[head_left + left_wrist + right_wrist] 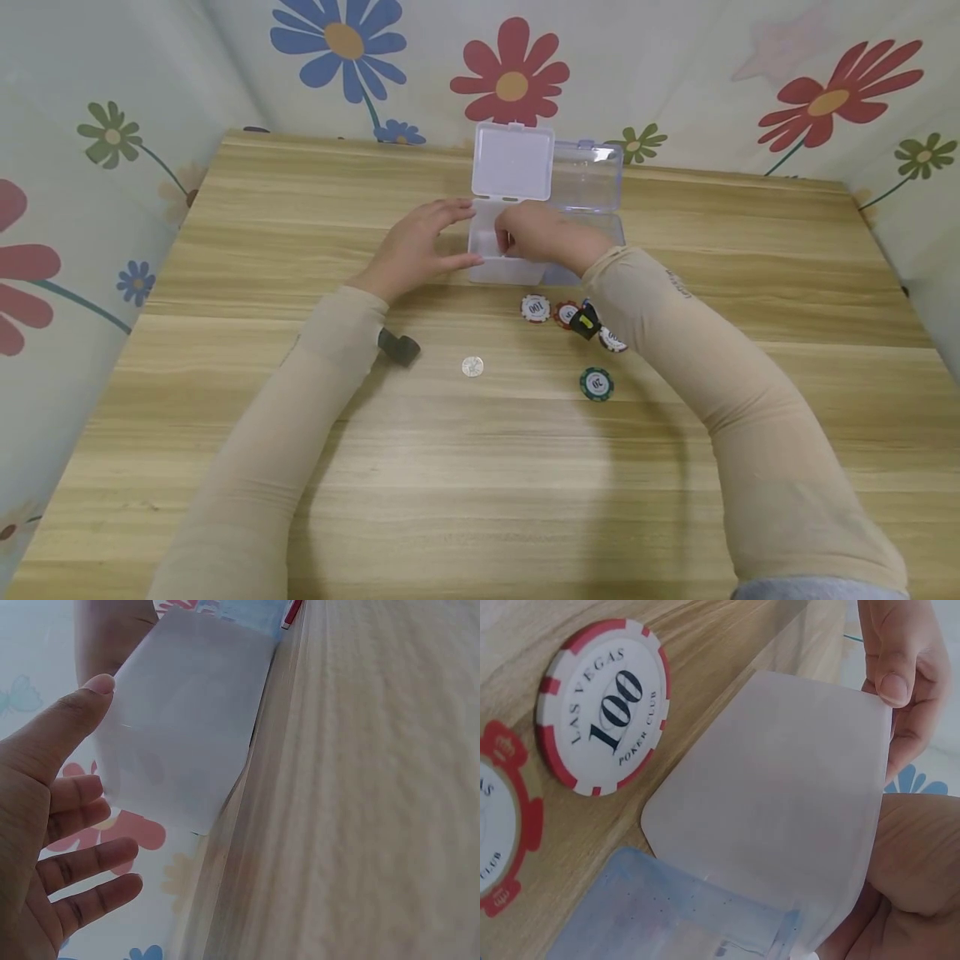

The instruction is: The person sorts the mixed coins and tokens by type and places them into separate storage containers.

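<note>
White box against the left hand's fingers

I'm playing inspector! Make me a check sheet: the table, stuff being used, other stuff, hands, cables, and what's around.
Surface: wood-grain tabletop, shadowed in places.
Job's things: frosted white box, lid open.
Clutter: clear bluish box beside it, also open; red-and-white 100 chip; red chip, partly covered; green 20 chip; silver coin.
Left hand: touches the frosted white box.
Right hand: reaches into that box; whether it holds anything is hidden.
Cables: nothing seen.
Surroundings: flower-patterned backdrop behind the table.
</note>
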The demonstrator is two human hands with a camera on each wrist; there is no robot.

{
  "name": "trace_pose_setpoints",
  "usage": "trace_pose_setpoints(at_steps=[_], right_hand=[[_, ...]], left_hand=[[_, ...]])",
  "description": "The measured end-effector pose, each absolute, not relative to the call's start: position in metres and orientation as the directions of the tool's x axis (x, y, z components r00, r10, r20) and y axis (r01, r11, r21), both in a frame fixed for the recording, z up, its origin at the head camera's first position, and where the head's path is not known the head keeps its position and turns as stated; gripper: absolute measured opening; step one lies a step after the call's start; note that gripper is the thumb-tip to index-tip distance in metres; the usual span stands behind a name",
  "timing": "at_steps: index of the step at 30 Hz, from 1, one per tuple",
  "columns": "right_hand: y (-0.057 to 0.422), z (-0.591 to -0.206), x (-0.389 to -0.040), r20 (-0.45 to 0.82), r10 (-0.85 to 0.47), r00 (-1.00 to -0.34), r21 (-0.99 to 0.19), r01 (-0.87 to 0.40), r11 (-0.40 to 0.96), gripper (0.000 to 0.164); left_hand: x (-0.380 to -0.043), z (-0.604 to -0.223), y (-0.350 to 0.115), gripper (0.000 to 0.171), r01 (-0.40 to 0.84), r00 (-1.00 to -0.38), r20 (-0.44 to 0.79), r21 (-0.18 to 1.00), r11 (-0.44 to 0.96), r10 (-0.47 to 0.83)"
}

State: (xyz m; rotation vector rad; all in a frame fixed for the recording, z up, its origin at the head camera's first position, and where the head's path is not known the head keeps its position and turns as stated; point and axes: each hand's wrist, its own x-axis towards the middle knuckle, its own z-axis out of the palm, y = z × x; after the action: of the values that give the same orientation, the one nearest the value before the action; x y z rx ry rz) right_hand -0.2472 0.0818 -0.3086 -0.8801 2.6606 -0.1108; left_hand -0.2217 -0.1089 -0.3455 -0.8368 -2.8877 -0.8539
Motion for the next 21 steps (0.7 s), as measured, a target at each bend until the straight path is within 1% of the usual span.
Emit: trace_pose_setpoints(at_steps=[5, 12, 21], right_hand=[[0.0826, -0.3089, -0.2468, -0.280, -0.605, -0.745, -0.185, -0.576, 0.796, 0.010], [0.0829, -0.3066, -0.2465, -0.286, -0.597, -0.750, -0.214, -0.557, 0.802, 0.012], [0.0864, -0.3008, -0.2442, -0.224, -0.601, -0.767, -0.226, -0.559, 0.798, 0.013]], left_hand=[[-0.2216, -0.3453, -0.1086, 0.072, 0.497, -0.857, 0.154, 0.495, 0.713, 0.491], [-0.2218, -0.3446, -0.1082, 0.072, 0.493, -0.859, 0.149, 0.495, 0.715, 0.489], [-0.2211, -0.3431, -0.1081, 0.071, 0.503, -0.855, 0.162, 0.492, 0.710, 0.493]])
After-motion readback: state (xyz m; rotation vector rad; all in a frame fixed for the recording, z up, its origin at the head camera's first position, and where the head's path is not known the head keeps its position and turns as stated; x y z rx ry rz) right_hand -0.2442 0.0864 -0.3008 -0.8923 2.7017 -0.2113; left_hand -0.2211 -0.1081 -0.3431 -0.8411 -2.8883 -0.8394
